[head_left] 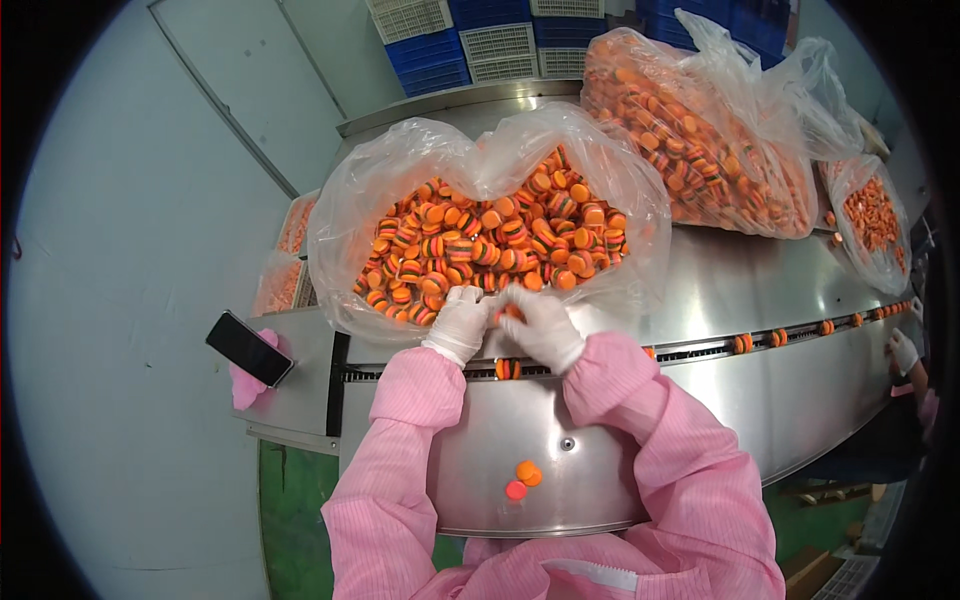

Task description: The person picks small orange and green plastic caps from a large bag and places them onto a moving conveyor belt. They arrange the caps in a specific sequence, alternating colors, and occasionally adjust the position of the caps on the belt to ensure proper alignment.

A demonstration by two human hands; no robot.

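An opened clear plastic bag (340, 215) lies in front of me, full of burger-shaped layered candies (480, 240) in orange, red and dark green. At its near edge my left hand (460, 328), in a white glove, has its fingers curled; what they grip, if anything, is hidden. My gloved right hand (545, 330) is beside it, a little blurred, with an orange layered candy (512, 312) at its fingertips. Just below the hands, a pair of candies (508, 369) sits on edge in the narrow conveyor track (690, 354).
Loose orange and pink discs (527, 472) lie on the metal table (590, 480) near me. A phone (248, 348) rests on pink cloth at left. A big candy bag (700, 140) and a smaller bag (873, 215) stand at right. Another person's gloved hand (903, 352) is far right.
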